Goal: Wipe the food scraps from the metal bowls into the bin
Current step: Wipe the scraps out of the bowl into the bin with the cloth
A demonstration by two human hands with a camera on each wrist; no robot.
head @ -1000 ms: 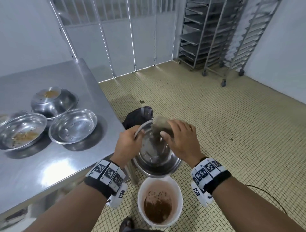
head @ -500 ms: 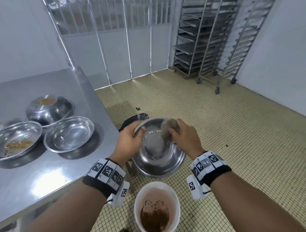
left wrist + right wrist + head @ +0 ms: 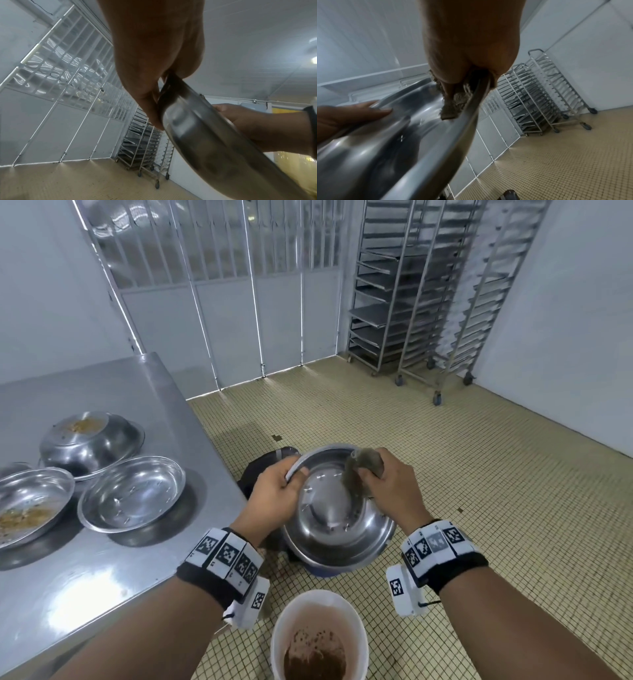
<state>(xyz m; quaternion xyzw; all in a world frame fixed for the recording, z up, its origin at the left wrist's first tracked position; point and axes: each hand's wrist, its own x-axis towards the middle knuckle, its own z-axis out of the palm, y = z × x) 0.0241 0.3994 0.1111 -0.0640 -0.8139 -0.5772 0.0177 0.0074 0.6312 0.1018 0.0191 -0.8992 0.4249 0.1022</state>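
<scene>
Head view, left hand (image 3: 274, 494) gripping tilted metal bowl (image 3: 337, 515) rim, opening facing up toward camera, right hand (image 3: 394, 491) clutching cloth (image 3: 359, 474) inside bowl, white bin (image 3: 318, 635) below

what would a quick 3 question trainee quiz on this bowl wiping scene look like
1. True or false: the left hand grips the rim of the held bowl.
2. What does the right hand press into that bowl? A sponge, B spoon, C brush.
3. How many bowls on the steel table lie upside down?

Key:
1. True.
2. A, the sponge.
3. One, the upturned bowl with scraps on its base; the clean bowl and the dirty bowl sit upright.
</scene>
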